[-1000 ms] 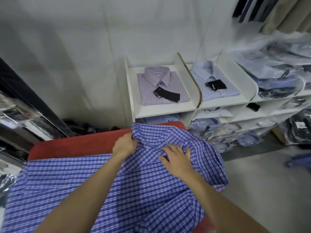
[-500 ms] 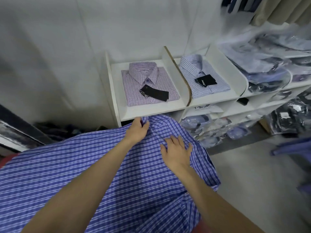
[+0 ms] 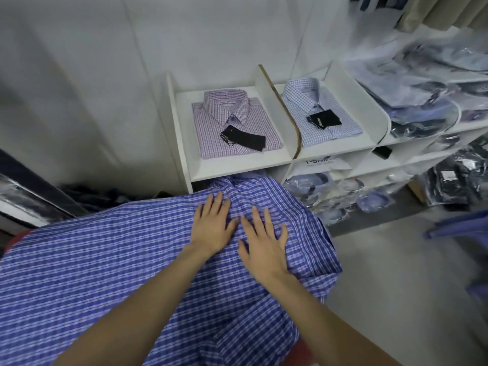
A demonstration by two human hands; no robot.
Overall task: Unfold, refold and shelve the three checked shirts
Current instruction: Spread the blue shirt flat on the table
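Blue checked shirt (image 3: 111,262) lay spread below white shelf (image 3: 232,169) — long axis ran leftward from both hands. Left hand (image 3: 212,228), right hand (image 3: 264,244): 2 flat palms pressed collar end, fingers straight, gripping nothing — left hand nearer shirt body.

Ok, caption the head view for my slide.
Both hands, left and right, press flat on the blue checked shirt before shelved folded shirts.
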